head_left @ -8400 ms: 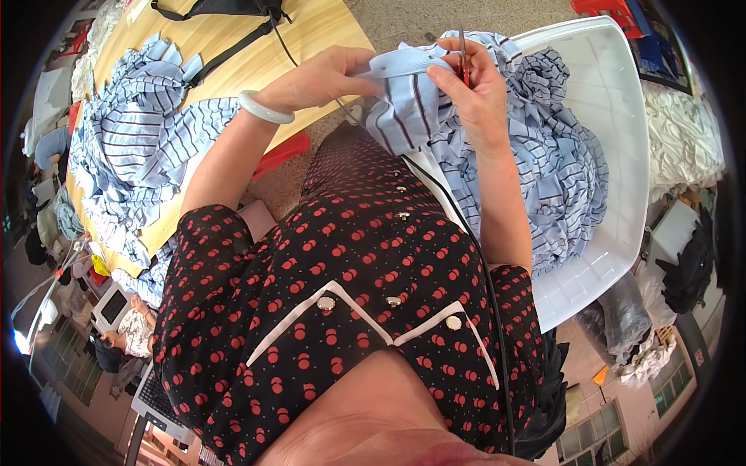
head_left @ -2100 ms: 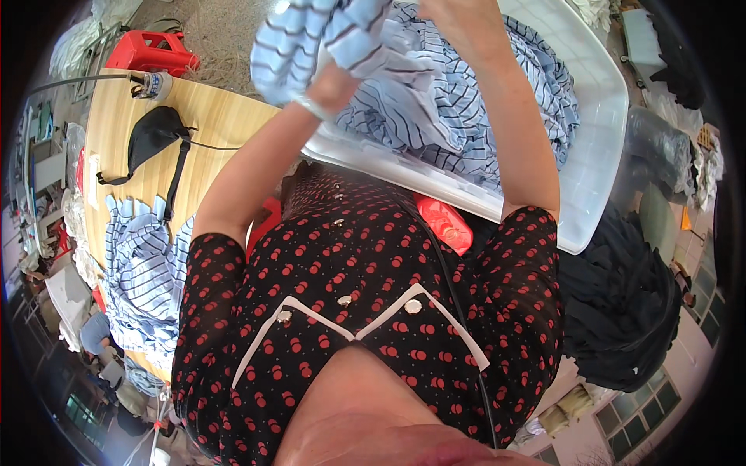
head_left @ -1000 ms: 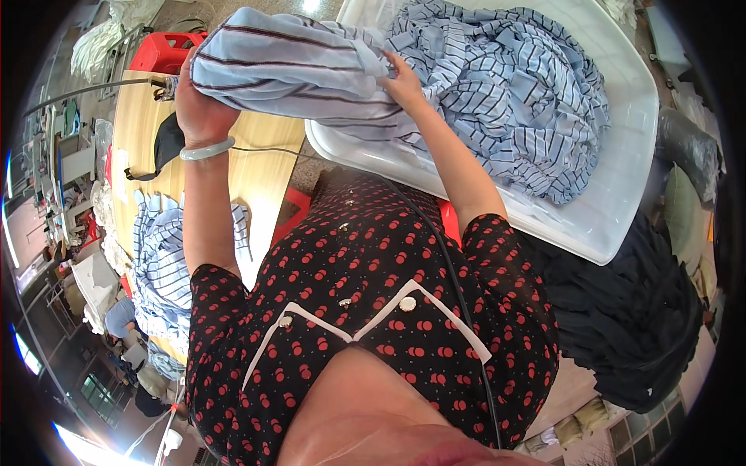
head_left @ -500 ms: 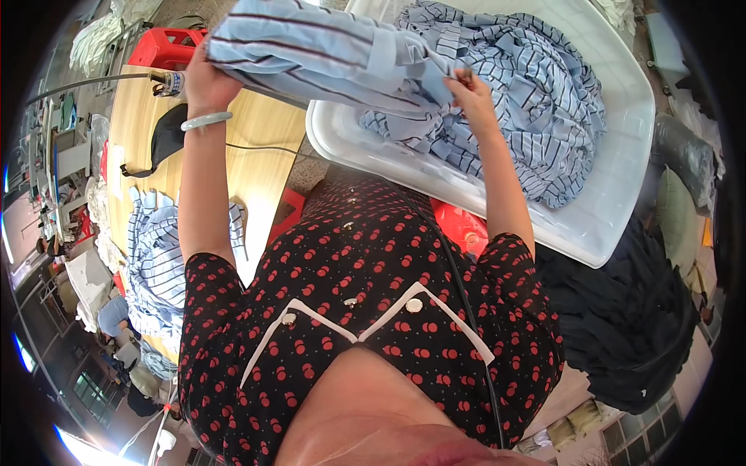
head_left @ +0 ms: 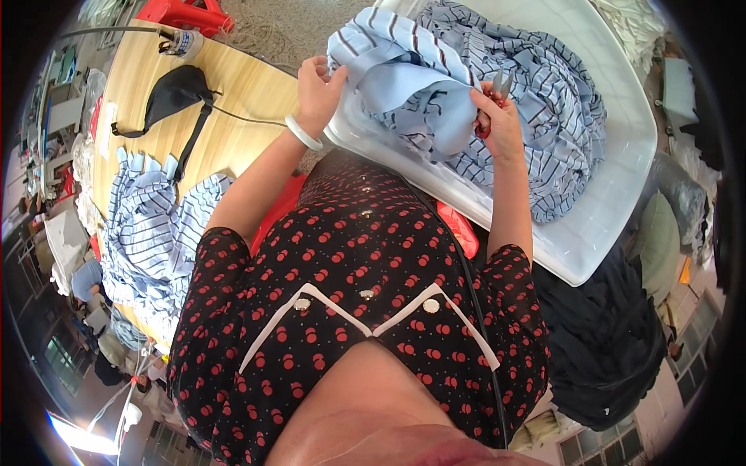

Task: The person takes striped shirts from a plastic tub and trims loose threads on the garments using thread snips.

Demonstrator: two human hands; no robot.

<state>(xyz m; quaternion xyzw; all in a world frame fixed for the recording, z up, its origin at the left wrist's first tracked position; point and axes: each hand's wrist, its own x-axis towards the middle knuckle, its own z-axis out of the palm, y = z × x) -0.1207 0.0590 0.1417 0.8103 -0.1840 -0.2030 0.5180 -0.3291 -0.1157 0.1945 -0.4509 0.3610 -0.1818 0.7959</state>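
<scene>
A light-blue garment with dark stripes (head_left: pixel 404 43) is stretched between my hands above the white bin, its plain blue inner side turned partly up. My left hand (head_left: pixel 317 99), with a pale bangle at the wrist, is closed at the garment's left edge. My right hand (head_left: pixel 501 124) grips small red-handled scissors (head_left: pixel 503 84), blades pointing up and away from me. Its fingertips also meet the garment's right edge. Beneath, a heap of the same striped cloth (head_left: pixel 556 124) fills much of the white plastic bin (head_left: pixel 622 167).
To my left stands a wood-topped table (head_left: pixel 249 81) bearing a black waist bag (head_left: pixel 175 93), a small jar (head_left: pixel 183 45) and more striped cloth (head_left: pixel 155 241). A red stool (head_left: pixel 186 14) is beyond it. Black cloth (head_left: pixel 598 334) lies piled at my right.
The garment has swung rightward from above the table to over the bin, and its folds have opened. My left hand followed it right and nearer. The scissors now show clearly.
</scene>
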